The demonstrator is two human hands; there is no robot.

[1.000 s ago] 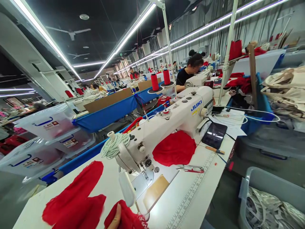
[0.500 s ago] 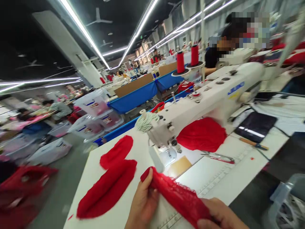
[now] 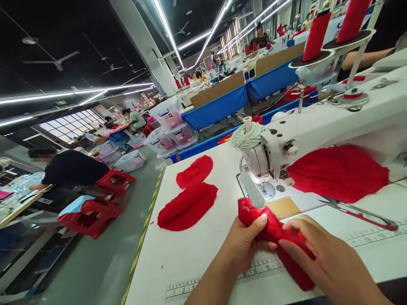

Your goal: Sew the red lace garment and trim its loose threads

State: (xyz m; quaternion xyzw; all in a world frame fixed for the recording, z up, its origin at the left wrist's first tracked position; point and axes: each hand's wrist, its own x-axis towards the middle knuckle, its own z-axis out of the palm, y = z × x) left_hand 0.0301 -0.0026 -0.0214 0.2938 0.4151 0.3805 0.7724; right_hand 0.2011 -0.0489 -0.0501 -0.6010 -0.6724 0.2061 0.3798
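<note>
Both my hands hold one folded piece of red fabric [image 3: 273, 226] above the front of the white sewing table [image 3: 187, 254]. My left hand [image 3: 248, 243] pinches its upper left end, thumb on top. Farther down the strip, my right hand [image 3: 327, 250] grips it between thumb and fingers. Just behind the fabric is the sewing machine's needle area [image 3: 265, 190]. Two red fabric pieces [image 3: 189, 207] lie on the table to the left, their edges meeting. Another red piece [image 3: 340, 173] rests under the machine arm [image 3: 352, 114]. Small thread snips [image 3: 362, 214] lie in front of it.
A printed ruler strip [image 3: 267, 267] runs along the table's front. Red thread cones [image 3: 317, 36] stand behind the machine, and a pale cord coil [image 3: 246, 137] sits on its head. Clear plastic bins [image 3: 167, 112] are stacked beyond. Left, a seated person [image 3: 76, 167] works near red stools [image 3: 92, 216].
My view has swung left, so the table and machine appear farther right. My right hand has moved up the fabric, closer to my left, and the fabric looks more bunched.
</note>
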